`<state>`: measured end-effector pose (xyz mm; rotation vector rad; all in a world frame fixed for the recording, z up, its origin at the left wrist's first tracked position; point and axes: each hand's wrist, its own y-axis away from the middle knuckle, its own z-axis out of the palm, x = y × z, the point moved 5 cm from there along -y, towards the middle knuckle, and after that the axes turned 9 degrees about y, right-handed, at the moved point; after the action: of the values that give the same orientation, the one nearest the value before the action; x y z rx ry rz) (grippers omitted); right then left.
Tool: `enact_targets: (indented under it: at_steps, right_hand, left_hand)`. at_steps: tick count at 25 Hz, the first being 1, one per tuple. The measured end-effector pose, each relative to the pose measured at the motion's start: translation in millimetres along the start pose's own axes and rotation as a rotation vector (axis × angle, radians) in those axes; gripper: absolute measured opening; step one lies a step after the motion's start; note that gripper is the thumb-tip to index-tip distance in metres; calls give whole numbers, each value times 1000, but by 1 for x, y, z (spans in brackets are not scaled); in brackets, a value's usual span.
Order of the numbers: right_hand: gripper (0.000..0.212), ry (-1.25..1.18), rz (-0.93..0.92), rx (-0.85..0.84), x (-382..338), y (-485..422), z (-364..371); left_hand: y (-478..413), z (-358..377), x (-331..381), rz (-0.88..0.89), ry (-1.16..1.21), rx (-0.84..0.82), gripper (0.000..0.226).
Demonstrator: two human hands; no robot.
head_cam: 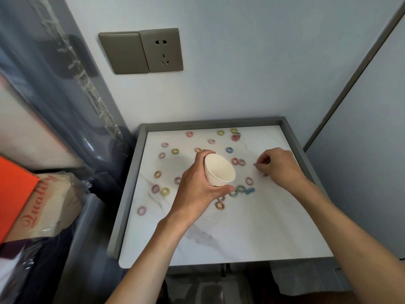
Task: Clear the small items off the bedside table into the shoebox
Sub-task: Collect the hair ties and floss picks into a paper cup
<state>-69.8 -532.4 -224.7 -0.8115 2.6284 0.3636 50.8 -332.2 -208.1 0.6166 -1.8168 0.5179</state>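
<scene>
From the head camera, the clearing looks barely begun. About two dozen coloured rings (164, 191) lie scattered on the bedside table (131, 194), on every side of the paper cup (219, 170). Most are behind it and to its left, with a small cluster just below it. No rings show in the part of the cup's inside that faces the camera.

An orange box (13, 194) sits well left of the cup, off the table - whether it is the shoebox I cannot tell.

The left hand (195, 189) grips the cup, fingers and thumb wrapped round its wall, with the mouth tilted toward the right. The right hand (278, 167), right of the cup, has curled fingers whose tips pinch a pink bit (254, 164) - probably a ring, but too small to be sure.
</scene>
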Motion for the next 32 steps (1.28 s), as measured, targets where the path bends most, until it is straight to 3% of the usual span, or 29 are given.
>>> enact_targets:
  at_steps: [4,7,9,13,16,17,19,22,28,32]
  right_hand:
    - [10,-401,-327,-36,-65,35,-36]
    - [13,-297,-502,-177,-99,59,-24]
    - [17,-278,-525,-136,-98,63,-21]
    - [17,-283,-358,106,-56,56,-29]
    - [28,124,-167,-123,-22,50,3]
    - [37,193,-125,-206,-15,50,15]
    - [43,201,-75,-208,-13,51,28]
    - [41,214,-60,-123,-25,49,39]
    - [6,170,-159,-91,-33,47,45]
    - [6,178,-142,-139,-34,45,47]
  left_hand:
    - [-1,0,0,12,13,-1,78]
    - [1,4,4,33,19,-16,75]
    - [2,3,4,37,23,-14,76]
    - [1,-8,-3,26,41,43,76]
    - [-2,-15,-8,13,88,91,72]
    - [-2,-17,-9,15,80,95,73]
    - [-3,-16,-9,21,68,94,73]
    - [-2,-14,-8,15,71,89,73]
    - [0,-15,-8,-2,90,82,69]
    - [1,-13,-5,-6,71,60,70]
